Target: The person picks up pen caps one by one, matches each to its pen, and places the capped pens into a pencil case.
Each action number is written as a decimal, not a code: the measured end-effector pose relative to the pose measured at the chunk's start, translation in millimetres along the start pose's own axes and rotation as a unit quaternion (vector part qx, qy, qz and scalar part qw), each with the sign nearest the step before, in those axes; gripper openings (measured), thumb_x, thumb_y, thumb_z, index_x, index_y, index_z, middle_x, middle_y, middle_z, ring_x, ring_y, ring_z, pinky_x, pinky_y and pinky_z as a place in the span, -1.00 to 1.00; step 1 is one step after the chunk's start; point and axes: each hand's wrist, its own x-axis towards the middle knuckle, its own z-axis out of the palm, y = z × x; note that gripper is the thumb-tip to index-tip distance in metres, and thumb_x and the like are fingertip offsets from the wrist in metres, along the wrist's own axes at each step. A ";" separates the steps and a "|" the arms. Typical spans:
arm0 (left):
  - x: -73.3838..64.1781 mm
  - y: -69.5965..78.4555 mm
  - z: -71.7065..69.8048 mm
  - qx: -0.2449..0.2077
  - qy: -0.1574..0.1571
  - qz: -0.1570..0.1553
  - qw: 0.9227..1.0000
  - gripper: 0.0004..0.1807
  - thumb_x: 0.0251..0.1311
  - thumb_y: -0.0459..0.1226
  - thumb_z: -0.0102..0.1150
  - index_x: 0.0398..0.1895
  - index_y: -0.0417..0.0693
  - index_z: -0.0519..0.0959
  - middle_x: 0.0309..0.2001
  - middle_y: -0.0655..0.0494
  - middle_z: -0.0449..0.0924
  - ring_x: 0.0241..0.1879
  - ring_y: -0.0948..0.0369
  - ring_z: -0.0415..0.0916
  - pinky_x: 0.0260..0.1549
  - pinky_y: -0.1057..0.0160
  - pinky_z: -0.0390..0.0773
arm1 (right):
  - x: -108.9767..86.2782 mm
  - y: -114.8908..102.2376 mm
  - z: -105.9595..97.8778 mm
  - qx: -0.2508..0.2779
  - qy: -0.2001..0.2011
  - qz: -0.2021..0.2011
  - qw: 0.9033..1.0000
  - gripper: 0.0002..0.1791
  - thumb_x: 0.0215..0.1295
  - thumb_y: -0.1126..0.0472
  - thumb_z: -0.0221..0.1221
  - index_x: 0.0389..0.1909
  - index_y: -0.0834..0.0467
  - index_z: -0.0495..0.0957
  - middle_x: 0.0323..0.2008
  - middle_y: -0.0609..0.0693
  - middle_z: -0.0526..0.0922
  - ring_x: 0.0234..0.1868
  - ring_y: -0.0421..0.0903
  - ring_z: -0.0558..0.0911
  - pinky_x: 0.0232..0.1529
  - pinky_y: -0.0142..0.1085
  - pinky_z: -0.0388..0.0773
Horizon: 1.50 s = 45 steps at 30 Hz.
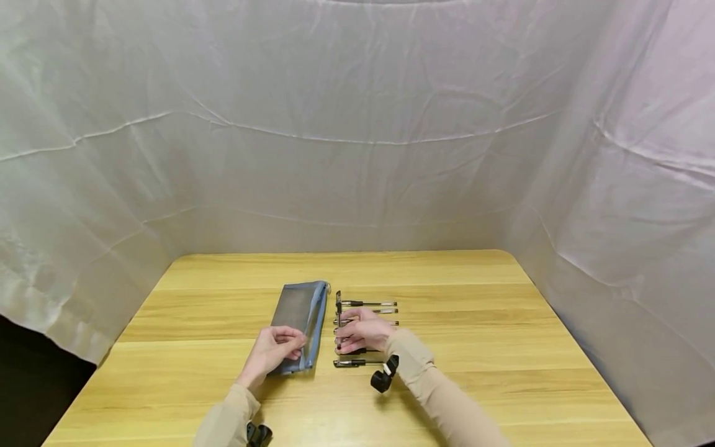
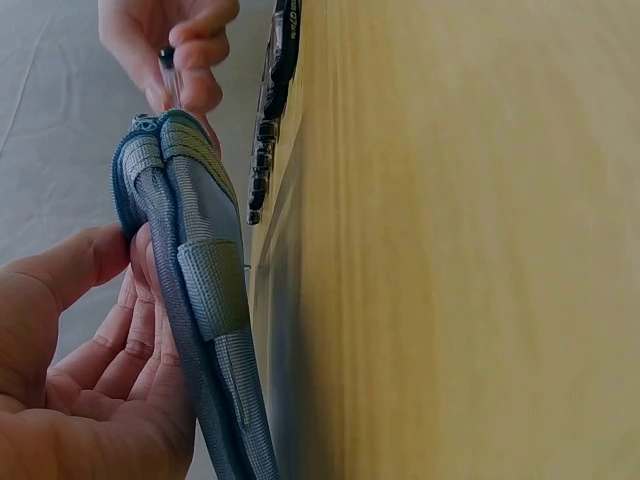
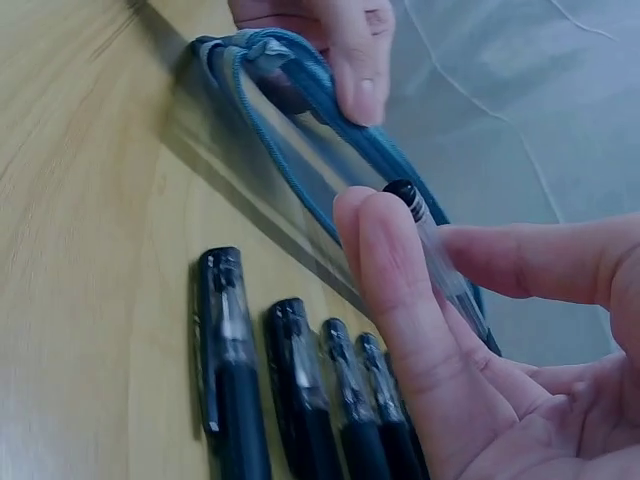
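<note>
A blue zip pouch with a dark mesh face point(image 1: 293, 305) lies at the middle of the table. My left hand point(image 1: 270, 352) pinches its edge between thumb and fingers; in the right wrist view the pouch's zipped mouth point(image 3: 292, 150) gapes apart. Between the thumb and fingers of my right hand point(image 1: 365, 331) is a clear-barrelled pen with a black end point(image 3: 455, 275). That end points toward the pouch mouth, outside it. Beneath the right hand several black-capped pens point(image 3: 238, 375) lie in a row, partly hidden by it in the head view.
The nearest pen of the row point(image 1: 349, 363) lies close to the right wrist camera point(image 1: 382, 380). Light wooden tabletop point(image 1: 475, 323) surrounds the things. Grey cloth point(image 1: 357, 180) hangs behind the table and along both sides.
</note>
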 end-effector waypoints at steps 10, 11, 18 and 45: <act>2.3 -1.5 1.6 0.000 0.006 0.002 1.000 -0.74 0.27 -0.38 0.28 -0.15 -0.51 0.62 -0.41 -0.05 0.74 -0.51 0.30 0.62 -0.45 0.37 0.68 | 17.1 4.0 19.1 -0.008 -0.019 0.001 1.000 -0.37 0.33 0.42 0.21 0.36 0.44 0.21 -0.31 0.25 0.73 -0.50 -0.08 0.75 -0.23 -0.22 0.77; 2.2 -1.2 1.7 0.001 0.005 0.003 1.000 -0.73 0.27 -0.38 0.28 -0.15 -0.52 0.62 -0.41 -0.05 0.73 -0.51 0.30 0.62 -0.45 0.37 0.68 | 17.9 4.0 19.8 -0.007 -0.027 0.000 1.000 -0.37 0.34 0.42 0.20 0.37 0.45 0.21 -0.26 0.28 0.74 -0.46 -0.08 0.76 -0.21 -0.23 0.77; 0.7 -1.2 0.7 0.000 -0.006 0.012 1.000 -0.72 0.28 -0.37 0.27 -0.14 -0.54 0.61 -0.39 -0.07 0.74 -0.50 0.32 0.62 -0.44 0.36 0.69 | 12.3 4.7 16.9 0.001 -0.070 -0.026 0.997 -0.42 0.42 0.40 0.12 0.40 0.45 0.21 0.07 0.42 0.65 -0.24 -0.04 0.79 -0.12 -0.28 0.75; 1.4 -8.3 0.6 -0.010 -0.008 0.043 0.999 -0.77 0.26 -0.37 0.29 -0.21 -0.48 0.64 -0.42 0.04 0.74 -0.51 0.33 0.61 -0.47 0.38 0.68 | -63.9 28.2 -62.7 -0.174 -0.031 -0.084 0.981 -0.72 0.31 0.34 0.25 -0.05 0.47 0.61 -0.45 0.12 0.70 -0.65 -0.29 0.49 -0.66 -0.53 0.42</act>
